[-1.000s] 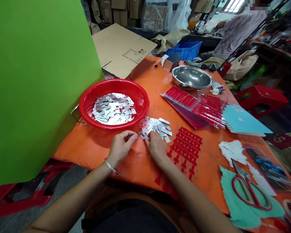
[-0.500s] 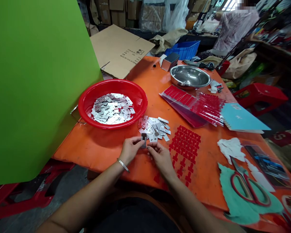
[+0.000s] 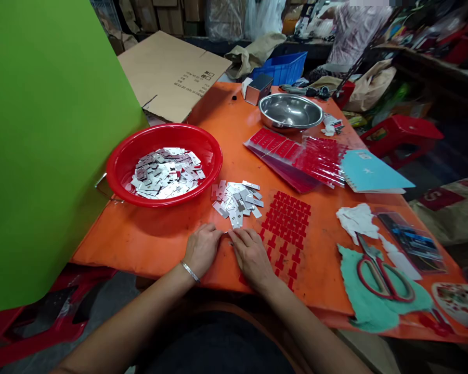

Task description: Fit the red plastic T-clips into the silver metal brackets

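My left hand [image 3: 203, 249], with a silver bracelet at the wrist, is closed on a small metal plate [image 3: 225, 232] that shows only as a thin bright edge. From the other side my right hand [image 3: 251, 255] pinches the same plate, its fingers bent over and hiding most of it. Just beyond the fingertips lies a loose pile of flat metal plates [image 3: 239, 200]. To the right of my right hand, T-shaped red pieces [image 3: 286, 221] are laid out in rows. A red basin [image 3: 115, 179] at the left holds many similar plates.
Farther back stand a steel bowl [image 3: 290, 122] and red sheets in plastic [image 3: 281, 145], near a blue notebook [image 3: 374, 171]. Red-handled scissors [image 3: 386, 275] rest on a green cloth [image 3: 370, 317] at right. A green panel [image 3: 50, 145] borders the left side. Another person [image 3: 356, 34] is in the background.
The plate was seen face-on between my fingers; now it is turned edge-on and mostly covered. My right hand's fingers have come over it. The whole view has shifted somewhat.
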A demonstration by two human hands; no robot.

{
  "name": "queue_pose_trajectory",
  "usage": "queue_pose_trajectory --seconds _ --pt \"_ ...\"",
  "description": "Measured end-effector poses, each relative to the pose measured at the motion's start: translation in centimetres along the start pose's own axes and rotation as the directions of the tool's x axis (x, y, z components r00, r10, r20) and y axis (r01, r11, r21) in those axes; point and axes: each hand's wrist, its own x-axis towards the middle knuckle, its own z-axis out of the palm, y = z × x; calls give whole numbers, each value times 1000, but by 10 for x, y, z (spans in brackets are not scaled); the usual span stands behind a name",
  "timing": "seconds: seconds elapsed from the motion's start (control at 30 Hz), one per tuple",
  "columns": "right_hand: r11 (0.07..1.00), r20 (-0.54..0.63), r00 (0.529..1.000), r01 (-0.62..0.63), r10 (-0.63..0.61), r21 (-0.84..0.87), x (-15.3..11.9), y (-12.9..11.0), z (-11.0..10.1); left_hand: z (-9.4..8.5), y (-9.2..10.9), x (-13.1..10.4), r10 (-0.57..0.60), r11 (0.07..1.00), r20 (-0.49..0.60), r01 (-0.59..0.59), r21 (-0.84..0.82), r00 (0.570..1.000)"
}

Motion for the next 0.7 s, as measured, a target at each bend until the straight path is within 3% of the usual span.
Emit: queue_pose_trajectory --seconds 0.17,0.27,0.37,0.47,0.57,0.63,0.7 --pt "997 4 997 74 -74 -25 1 4 7 2 0 1 27 997 15 -28 70 1000" --pt "996 -23 999 44 -43 79 2 5 6 0 -1 1 32 998 13 -33 58 999" --pt "952 -129 983 -86 128 293 2 18 -3 -4 -2 1 12 998 -12 -13 -67 1000" --pt "858 -189 880 -343 436 384 3 47 -19 -6 0 6 -39 941 -67 14 -339 997" --pt "814 -174 806 -512 566 275 6 79 -32 0 10 21 -119 724 17 99 -683 993" --pt "805 -126 799 -562 588 191 8 92 -36 8 21 34 -140 472 140 191 -861 980" --pt "803 -68 802 -582 593 132 11 98 -36 18 34 49 -141 239 231 259 -936 963"
